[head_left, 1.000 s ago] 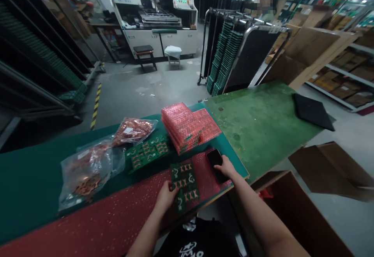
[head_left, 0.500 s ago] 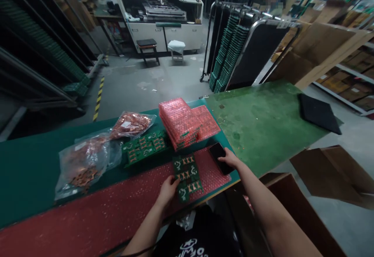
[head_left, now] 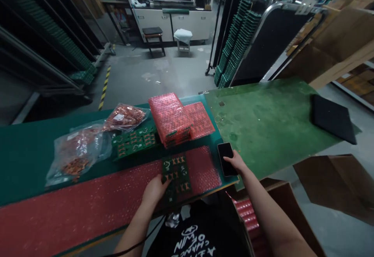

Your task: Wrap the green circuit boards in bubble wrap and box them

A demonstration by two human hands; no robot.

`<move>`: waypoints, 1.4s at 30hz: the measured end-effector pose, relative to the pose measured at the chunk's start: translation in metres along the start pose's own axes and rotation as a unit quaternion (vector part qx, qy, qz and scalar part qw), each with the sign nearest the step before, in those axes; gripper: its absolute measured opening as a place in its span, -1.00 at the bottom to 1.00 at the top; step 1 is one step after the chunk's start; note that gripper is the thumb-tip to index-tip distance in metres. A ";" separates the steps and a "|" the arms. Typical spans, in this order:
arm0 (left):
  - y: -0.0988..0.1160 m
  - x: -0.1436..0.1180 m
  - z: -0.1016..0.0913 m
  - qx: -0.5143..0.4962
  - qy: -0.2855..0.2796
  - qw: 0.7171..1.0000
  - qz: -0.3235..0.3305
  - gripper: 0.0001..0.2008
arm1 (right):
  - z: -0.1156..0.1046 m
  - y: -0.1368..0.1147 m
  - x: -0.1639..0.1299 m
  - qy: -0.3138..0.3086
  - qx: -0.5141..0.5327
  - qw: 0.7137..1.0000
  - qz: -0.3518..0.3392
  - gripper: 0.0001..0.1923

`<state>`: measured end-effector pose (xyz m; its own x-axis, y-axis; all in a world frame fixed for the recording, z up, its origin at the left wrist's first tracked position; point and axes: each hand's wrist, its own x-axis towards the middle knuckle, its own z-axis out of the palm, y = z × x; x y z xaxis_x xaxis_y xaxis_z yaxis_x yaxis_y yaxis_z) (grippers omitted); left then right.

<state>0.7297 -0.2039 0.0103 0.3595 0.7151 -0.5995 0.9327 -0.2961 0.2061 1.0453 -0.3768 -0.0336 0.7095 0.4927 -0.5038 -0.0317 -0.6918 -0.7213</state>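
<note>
Since the earlier frame, the right hand has slid the black phone off the red bubble wrap to the table's edge, fingers resting flat on it, not clenched. Left hand grasps the green circuit board lying on the wrap.
</note>
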 end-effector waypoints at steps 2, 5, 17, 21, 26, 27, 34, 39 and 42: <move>-0.002 0.002 0.000 -0.030 -0.005 0.999 0.010 -0.73 | 0.001 0.002 0.001 0.008 -0.021 1.000 -0.003 -0.66; -0.005 0.005 -0.001 -0.112 -0.040 0.992 0.048 -0.83 | 0.005 0.002 0.002 0.018 -0.059 0.998 -0.012 -0.65; 0.001 0.006 0.002 -0.029 -0.039 0.998 0.034 -0.72 | 0.009 0.009 -0.001 0.045 -0.032 0.998 -0.036 -0.59; 0.003 0.001 0.004 0.005 -0.030 0.999 0.027 -0.66 | 0.004 0.011 -0.005 0.013 0.057 0.998 -0.018 -0.71; 0.016 -0.010 -0.002 0.103 0.007 0.995 -0.006 -0.60 | -0.005 0.012 -0.027 -0.100 0.256 0.961 0.023 -0.60; 0.021 -0.013 -0.003 0.119 0.024 0.993 -0.005 -0.61 | -0.006 0.013 -0.033 -0.120 0.306 0.944 0.034 -0.57; 0.074 -0.028 0.023 0.097 0.083 0.961 0.246 -0.61 | -0.004 0.033 -0.061 -0.108 0.404 0.904 0.084 -0.55; 0.117 -0.030 0.065 0.060 0.074 0.935 0.342 -0.08 | -0.004 0.038 -0.066 -0.080 0.408 0.906 0.081 -0.55; 0.122 -0.024 0.075 0.070 0.089 0.937 0.331 -0.22 | -0.004 0.036 -0.069 -0.084 0.420 0.901 0.074 -0.57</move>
<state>0.8328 -0.3043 -0.0084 0.8683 0.4368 -0.2350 0.4956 -0.7833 0.3753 0.9983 -0.4379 -0.0224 0.5393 0.5499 -0.6378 -0.6888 -0.1478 -0.7097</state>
